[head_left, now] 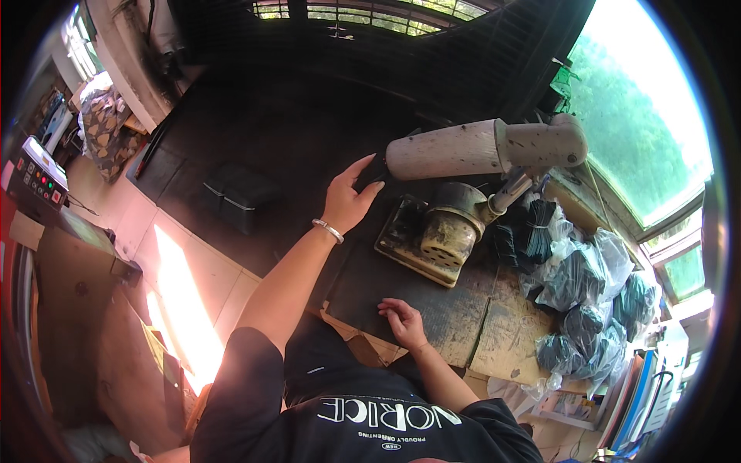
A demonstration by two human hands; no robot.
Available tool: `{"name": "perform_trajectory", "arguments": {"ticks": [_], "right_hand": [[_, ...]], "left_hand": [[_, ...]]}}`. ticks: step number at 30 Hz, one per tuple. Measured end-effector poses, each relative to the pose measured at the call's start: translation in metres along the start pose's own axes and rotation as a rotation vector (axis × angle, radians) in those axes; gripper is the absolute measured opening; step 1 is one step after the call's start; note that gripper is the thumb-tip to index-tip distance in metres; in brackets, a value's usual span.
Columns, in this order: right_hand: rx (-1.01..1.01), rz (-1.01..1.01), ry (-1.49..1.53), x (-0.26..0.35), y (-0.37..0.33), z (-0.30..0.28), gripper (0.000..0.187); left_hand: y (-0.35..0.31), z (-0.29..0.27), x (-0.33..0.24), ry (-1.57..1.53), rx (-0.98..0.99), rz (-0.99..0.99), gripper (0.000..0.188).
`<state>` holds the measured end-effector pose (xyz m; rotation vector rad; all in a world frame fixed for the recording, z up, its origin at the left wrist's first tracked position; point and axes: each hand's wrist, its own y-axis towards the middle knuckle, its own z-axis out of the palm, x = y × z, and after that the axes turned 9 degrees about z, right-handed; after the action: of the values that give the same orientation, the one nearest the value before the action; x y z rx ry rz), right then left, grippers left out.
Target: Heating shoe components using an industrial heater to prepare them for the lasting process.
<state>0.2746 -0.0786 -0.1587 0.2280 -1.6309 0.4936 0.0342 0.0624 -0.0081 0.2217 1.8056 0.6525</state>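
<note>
My left hand (349, 202), with a bracelet on the wrist, reaches out over the dark tabletop. Its thumb and fingers close around a small black piece (377, 167) at the left end of a grey cylinder-shaped machine arm (444, 152); what this piece is cannot be made out. A worn, stained machine base (450, 234) carries that arm through a slanted metal post (511, 191). Near the front edge of the table, my right hand (404, 322) has loosely bent fingers, with nothing visible in them. A bundle of black pieces (243, 197) with pale bands lies farther left.
Clear plastic bags of dark pieces (579, 278) crowd the table's right side by the window. Worn cardboard (509, 336) covers the near right tabletop (432, 320). A control box with lit buttons (37, 179) and a large carton (77, 309) stand left.
</note>
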Motion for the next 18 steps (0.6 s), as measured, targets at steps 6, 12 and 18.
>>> {"name": "perform_trajectory", "arguments": {"ticks": [6, 12, 18], "right_hand": [[0.006, -0.009, -0.015, -0.001, 0.001, -0.001, 0.023], [0.006, -0.015, -0.015, 0.002, 0.000, -0.001, 0.023], [0.004, -0.018, -0.024, 0.003, -0.001, 0.001, 0.023]], "left_hand": [[-0.002, 0.001, 0.002, 0.076, -0.004, 0.055, 0.050], [-0.013, -0.009, -0.002, 0.057, -0.006, 0.050, 0.050], [-0.026, -0.021, -0.006, -0.048, -0.044, -0.007, 0.049]]}}
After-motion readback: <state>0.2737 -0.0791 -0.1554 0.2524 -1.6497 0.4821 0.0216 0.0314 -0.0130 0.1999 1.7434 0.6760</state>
